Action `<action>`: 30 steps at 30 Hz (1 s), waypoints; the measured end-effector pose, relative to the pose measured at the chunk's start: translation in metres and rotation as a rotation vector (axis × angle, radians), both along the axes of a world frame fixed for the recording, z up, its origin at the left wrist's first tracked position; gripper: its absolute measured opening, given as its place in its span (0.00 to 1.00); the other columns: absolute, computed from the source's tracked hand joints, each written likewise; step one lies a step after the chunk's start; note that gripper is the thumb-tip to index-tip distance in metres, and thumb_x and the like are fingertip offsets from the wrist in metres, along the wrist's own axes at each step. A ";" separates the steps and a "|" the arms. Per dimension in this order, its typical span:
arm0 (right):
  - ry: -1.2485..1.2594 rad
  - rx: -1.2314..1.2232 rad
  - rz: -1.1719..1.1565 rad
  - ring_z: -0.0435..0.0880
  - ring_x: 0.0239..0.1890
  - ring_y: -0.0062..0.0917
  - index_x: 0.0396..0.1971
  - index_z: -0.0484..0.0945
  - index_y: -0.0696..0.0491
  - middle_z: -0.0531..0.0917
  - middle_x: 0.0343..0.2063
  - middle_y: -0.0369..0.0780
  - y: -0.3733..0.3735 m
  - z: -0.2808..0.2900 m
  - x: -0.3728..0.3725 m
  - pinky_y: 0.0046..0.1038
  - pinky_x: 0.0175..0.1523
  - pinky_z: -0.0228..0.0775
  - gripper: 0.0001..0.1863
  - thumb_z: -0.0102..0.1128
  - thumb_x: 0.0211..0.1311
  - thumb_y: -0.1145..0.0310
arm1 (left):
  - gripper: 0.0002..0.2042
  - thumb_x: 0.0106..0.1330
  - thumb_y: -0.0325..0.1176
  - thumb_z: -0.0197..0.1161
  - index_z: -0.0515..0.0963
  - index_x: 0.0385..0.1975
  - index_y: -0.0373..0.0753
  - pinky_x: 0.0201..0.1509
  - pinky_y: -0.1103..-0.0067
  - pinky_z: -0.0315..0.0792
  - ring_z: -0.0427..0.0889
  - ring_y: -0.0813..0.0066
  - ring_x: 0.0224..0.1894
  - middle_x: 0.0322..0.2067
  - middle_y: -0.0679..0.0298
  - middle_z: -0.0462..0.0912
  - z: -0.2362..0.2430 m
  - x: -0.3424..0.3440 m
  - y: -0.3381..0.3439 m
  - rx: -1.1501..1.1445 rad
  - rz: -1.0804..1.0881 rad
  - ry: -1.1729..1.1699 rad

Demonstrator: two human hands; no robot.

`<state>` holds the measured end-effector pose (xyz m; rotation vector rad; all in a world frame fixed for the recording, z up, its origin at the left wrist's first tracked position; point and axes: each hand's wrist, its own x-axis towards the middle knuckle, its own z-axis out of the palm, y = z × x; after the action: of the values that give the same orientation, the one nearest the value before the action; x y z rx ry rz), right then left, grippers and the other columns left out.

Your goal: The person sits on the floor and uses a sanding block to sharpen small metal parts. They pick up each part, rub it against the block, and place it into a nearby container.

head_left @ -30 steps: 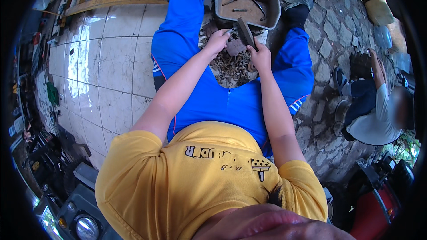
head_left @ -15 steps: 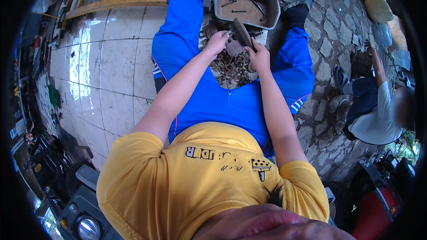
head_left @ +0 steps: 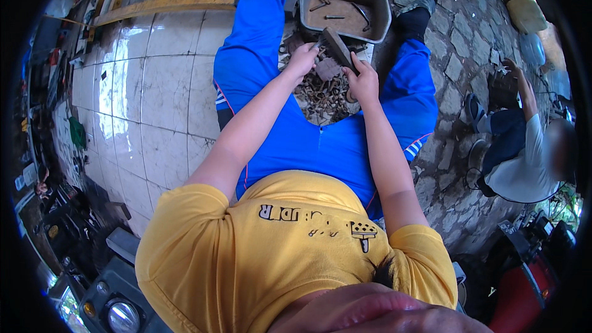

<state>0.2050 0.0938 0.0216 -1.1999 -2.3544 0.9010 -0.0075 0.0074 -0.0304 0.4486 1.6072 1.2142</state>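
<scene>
Between my spread legs, my left hand point(head_left: 302, 61) is closed on a small metal piece point(head_left: 318, 45) that shows only in part at the fingertips. My right hand point(head_left: 362, 80) grips the near end of a long, flat, dark brown bar point(head_left: 337, 47), perhaps a brush; its underside is hidden. The bar's far end slants up and left, close to the left fingertips. Below both hands lies a heap of small rusty metal parts point(head_left: 327, 100), with a pinkish-grey block or rag point(head_left: 328, 69) on it.
Beyond the heap stands a grey plastic basin point(head_left: 387, 17) with a few bolts or rods in brownish contents. A yellow metal frame point(head_left: 166, 4) lies left on white tiles. Another person point(head_left: 518, 163) sits at the right on stone paving. A vehicle with a round headlight point(head_left: 123, 317) is at lower left.
The bar's far end has shifted slightly left, toward my left hand. Both hands keep their grip. The whole view has shifted a little.
</scene>
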 end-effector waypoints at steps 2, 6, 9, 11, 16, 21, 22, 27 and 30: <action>-0.027 -0.005 -0.080 0.87 0.45 0.46 0.63 0.83 0.48 0.87 0.42 0.47 0.005 -0.011 -0.003 0.42 0.51 0.79 0.29 0.76 0.61 0.60 | 0.20 0.81 0.38 0.55 0.78 0.65 0.36 0.33 0.77 0.73 0.74 0.81 0.28 0.32 0.70 0.79 0.003 -0.001 0.001 -0.001 0.017 -0.021; 0.085 -0.035 -0.087 0.87 0.43 0.46 0.63 0.83 0.48 0.86 0.41 0.48 0.008 -0.006 -0.002 0.41 0.50 0.78 0.30 0.77 0.60 0.61 | 0.19 0.83 0.38 0.53 0.76 0.66 0.35 0.36 0.82 0.72 0.70 0.85 0.31 0.39 0.73 0.77 0.012 0.004 0.000 0.000 -0.011 -0.002; 0.118 -0.056 -0.074 0.87 0.43 0.46 0.63 0.83 0.49 0.86 0.41 0.48 0.006 -0.005 -0.002 0.41 0.51 0.78 0.30 0.77 0.59 0.61 | 0.19 0.83 0.38 0.53 0.76 0.65 0.35 0.36 0.82 0.72 0.70 0.85 0.31 0.40 0.73 0.77 0.012 0.002 0.002 0.000 -0.009 -0.005; 0.105 -0.045 -0.058 0.87 0.43 0.45 0.63 0.83 0.49 0.86 0.41 0.48 0.004 -0.003 -0.003 0.41 0.51 0.78 0.31 0.78 0.59 0.61 | 0.19 0.83 0.38 0.53 0.77 0.65 0.35 0.36 0.82 0.72 0.70 0.85 0.31 0.40 0.73 0.77 0.011 0.002 0.001 -0.016 -0.016 -0.001; 0.076 -0.043 -0.024 0.87 0.47 0.45 0.64 0.83 0.48 0.87 0.44 0.48 0.002 0.003 -0.003 0.40 0.53 0.78 0.31 0.78 0.59 0.61 | 0.17 0.83 0.37 0.53 0.78 0.61 0.35 0.35 0.82 0.71 0.70 0.86 0.30 0.38 0.73 0.77 0.009 0.001 0.001 -0.005 -0.014 -0.008; 0.090 -0.038 0.001 0.87 0.48 0.45 0.64 0.83 0.47 0.87 0.47 0.47 0.001 0.001 -0.003 0.39 0.55 0.78 0.31 0.77 0.59 0.60 | 0.16 0.82 0.38 0.53 0.80 0.59 0.36 0.35 0.80 0.71 0.72 0.84 0.31 0.38 0.72 0.79 0.008 0.002 0.001 0.002 -0.015 -0.008; 0.079 -0.040 0.001 0.87 0.48 0.46 0.64 0.83 0.47 0.87 0.47 0.47 0.001 0.001 -0.003 0.39 0.55 0.78 0.31 0.77 0.59 0.60 | 0.17 0.82 0.39 0.53 0.80 0.59 0.36 0.36 0.77 0.73 0.75 0.81 0.32 0.38 0.70 0.81 0.004 0.001 0.001 0.009 -0.003 -0.002; 0.065 -0.043 0.007 0.87 0.48 0.45 0.65 0.82 0.46 0.87 0.47 0.46 0.001 0.002 -0.003 0.40 0.54 0.78 0.32 0.77 0.59 0.59 | 0.17 0.82 0.40 0.53 0.81 0.59 0.36 0.37 0.75 0.74 0.77 0.78 0.33 0.39 0.67 0.83 0.003 0.003 0.001 0.028 0.017 -0.007; 0.044 -0.033 0.015 0.87 0.47 0.45 0.65 0.82 0.45 0.87 0.46 0.46 0.002 0.003 -0.002 0.41 0.53 0.78 0.31 0.77 0.59 0.59 | 0.18 0.81 0.39 0.53 0.81 0.60 0.36 0.37 0.75 0.73 0.76 0.78 0.33 0.38 0.67 0.83 0.000 0.002 0.001 0.025 0.010 -0.005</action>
<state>0.2026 0.0955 0.0245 -1.1645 -2.3251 0.9647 -0.0055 0.0086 -0.0307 0.4542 1.5931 1.2432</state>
